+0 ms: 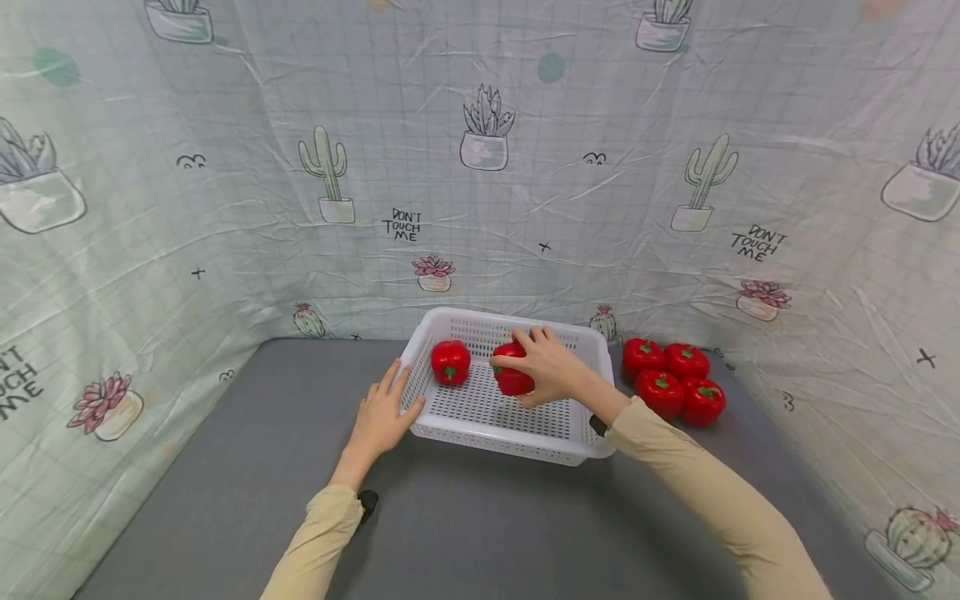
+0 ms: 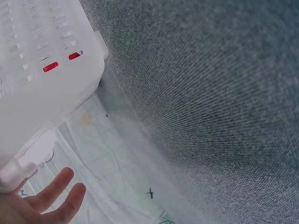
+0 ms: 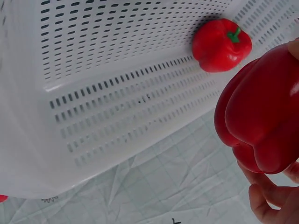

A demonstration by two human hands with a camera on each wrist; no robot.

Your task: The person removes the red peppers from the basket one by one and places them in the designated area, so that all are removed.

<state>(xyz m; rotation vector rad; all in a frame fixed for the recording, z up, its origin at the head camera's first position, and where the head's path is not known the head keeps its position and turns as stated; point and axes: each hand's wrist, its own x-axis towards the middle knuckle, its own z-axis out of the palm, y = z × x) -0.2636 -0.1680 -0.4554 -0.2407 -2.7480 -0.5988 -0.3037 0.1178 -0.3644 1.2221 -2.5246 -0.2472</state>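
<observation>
A white perforated plastic basket (image 1: pixel 491 425) sits at the back middle of the grey table. Over its inside, my right hand (image 1: pixel 551 367) grips a red bell pepper (image 3: pixel 264 112), fingers and thumb spread around its sides. Another red bell pepper (image 1: pixel 451 363) lies in the basket's left part, green stem showing. My left hand (image 1: pixel 381 417) rests at the basket's left rim, its fingers fairly straight; in the left wrist view, two fingers (image 2: pixel 51 189) extend free beside the rim. Part of the gripped pepper is hidden by the right hand in the head view.
Several red bell peppers (image 1: pixel 672 379) stand in a cluster on the table, just right of the basket. A cactus-print cloth (image 1: pixel 390 142) hangs behind and along both sides. The grey tabletop (image 1: pixel 480 533) stretches in front of the basket.
</observation>
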